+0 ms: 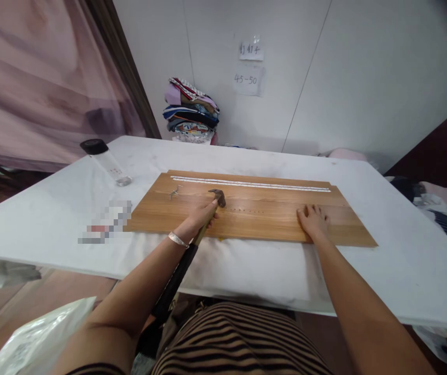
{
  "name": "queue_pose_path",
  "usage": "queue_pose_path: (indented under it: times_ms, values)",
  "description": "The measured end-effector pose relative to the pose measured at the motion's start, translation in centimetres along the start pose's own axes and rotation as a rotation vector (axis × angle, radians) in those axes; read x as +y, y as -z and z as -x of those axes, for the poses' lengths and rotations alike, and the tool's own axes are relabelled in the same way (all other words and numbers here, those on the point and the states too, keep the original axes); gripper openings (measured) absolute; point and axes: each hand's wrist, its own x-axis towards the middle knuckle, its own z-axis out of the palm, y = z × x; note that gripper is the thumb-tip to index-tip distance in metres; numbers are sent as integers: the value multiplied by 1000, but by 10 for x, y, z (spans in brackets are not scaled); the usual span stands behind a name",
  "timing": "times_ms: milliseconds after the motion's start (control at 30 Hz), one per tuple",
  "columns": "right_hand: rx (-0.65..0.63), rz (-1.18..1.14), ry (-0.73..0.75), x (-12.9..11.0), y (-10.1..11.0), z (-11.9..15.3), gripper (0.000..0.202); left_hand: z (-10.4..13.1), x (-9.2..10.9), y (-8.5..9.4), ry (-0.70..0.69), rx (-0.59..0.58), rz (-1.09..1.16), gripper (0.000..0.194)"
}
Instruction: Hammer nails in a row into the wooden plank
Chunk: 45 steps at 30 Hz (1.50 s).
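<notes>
My left hand (205, 214) is closed around a claw hammer (219, 197), gripping it close under the metal head. The black handle end (174, 284) points back toward my body beneath my forearm. Under the hammer lies a wood-grain board (262, 224), flat on the table. A row of small dark dots (247, 210), nails or holes, I cannot tell which, runs rightward from the hammer head. A few loose nails (175, 192) lie at the board's left. My right hand (314, 221) rests on the board's right part, fingers spread, holding nothing.
White strips with markings (250, 184) run along the board's far side. On the white-covered table (395, 276) are a clear bottle with a black lid (108, 164) and a blurred-out item (108, 221). Folded cloths (191, 112) are stacked by the wall at the back.
</notes>
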Motion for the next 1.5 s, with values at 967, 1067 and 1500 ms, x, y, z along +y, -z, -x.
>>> queue_pose_path:
  times_ms: [967,1067,1500]
  values:
    - [10,-10,7,-1,3,1,64,6,3,1,-10,-16,25,48]
    - [4,-21,-1,-2,3,3,64,9,7,1,-4,-37,78,45]
    - [48,-856,-158,-19,25,16,47,-3,34,-6,-58,-24,418,24]
